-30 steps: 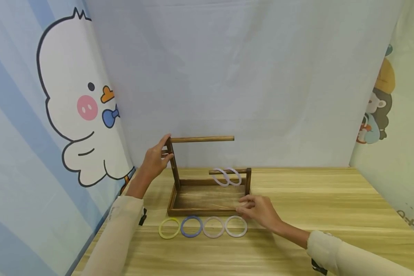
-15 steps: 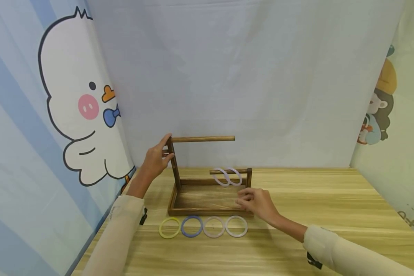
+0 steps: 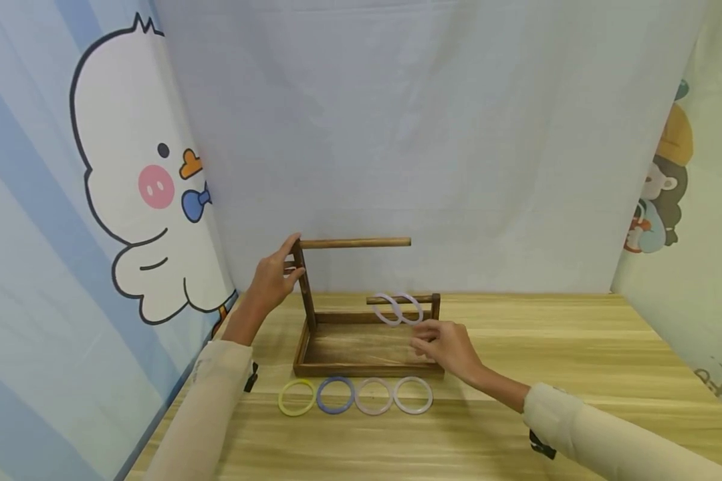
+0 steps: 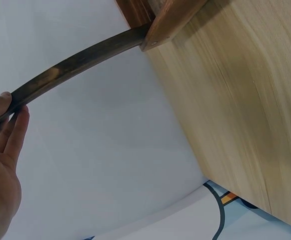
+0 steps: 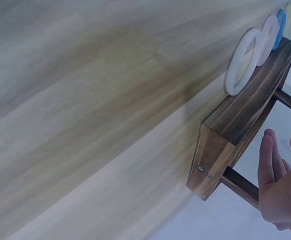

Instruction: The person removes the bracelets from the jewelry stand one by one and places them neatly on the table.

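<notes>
A dark wooden rack (image 3: 367, 369) has a tray base, a tall post with a long bar on the left and a short post with a short bar on the right. My left hand (image 3: 271, 277) pinches the top of the tall post (image 4: 80, 61) between thumb and fingers. Two pale purple rings (image 3: 386, 310) hang on the short bar (image 3: 428, 298). Just below them, over the tray's right end, my right hand (image 3: 451, 349) holds nothing; in the right wrist view its thumb and fingers are apart. Whether it touches the rack cannot be seen.
In front of the tray lies a row of rings: yellow (image 3: 281, 403), blue (image 3: 320, 403), pale pink (image 3: 357, 404) and whitish (image 3: 430, 403). The rack stands on a wood-grain table (image 3: 547, 354). A grey cloth (image 3: 457, 133) hangs behind, with printed cloths at both sides.
My right hand has moved from the tray's front right edge up and back toward the hanging rings. The left hand stays on the tall post, and the rings have not moved.
</notes>
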The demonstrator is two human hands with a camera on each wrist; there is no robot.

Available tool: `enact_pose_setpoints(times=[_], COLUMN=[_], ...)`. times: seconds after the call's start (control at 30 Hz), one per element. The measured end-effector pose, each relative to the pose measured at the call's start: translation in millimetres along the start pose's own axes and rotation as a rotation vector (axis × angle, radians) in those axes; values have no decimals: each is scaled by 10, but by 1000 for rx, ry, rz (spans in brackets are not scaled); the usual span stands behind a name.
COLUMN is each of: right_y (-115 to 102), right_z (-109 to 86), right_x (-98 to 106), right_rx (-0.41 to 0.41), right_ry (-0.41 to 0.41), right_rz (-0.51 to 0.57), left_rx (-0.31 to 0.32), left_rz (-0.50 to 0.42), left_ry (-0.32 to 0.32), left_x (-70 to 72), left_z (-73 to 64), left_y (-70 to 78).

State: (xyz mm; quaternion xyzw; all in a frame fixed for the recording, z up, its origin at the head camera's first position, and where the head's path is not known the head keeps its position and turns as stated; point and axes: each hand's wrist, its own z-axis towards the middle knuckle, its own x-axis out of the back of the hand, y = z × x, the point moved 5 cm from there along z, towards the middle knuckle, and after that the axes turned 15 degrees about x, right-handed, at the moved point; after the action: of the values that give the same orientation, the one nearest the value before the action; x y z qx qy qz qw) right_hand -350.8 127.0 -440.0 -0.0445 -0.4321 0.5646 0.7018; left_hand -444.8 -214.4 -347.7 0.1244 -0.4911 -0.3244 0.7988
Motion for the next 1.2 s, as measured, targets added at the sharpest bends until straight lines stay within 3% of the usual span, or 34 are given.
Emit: enact_pose_setpoints(times=[0.37,0.83,1.2], right_y=[-6,-16,-47], right_z=[174,293,381], right_x=[-27,-148,-233], right_rx=[11,-5,-32], right_ry=[34,68,102], right_rz=[-36,4,27], left_rx=[13,-16,1], left_rz=[3,-9,-7], left_ry=[-8,14,8], left_x=[-13,-20,-14], left_z=[4,8,13], left_y=[-10,-17,-22])
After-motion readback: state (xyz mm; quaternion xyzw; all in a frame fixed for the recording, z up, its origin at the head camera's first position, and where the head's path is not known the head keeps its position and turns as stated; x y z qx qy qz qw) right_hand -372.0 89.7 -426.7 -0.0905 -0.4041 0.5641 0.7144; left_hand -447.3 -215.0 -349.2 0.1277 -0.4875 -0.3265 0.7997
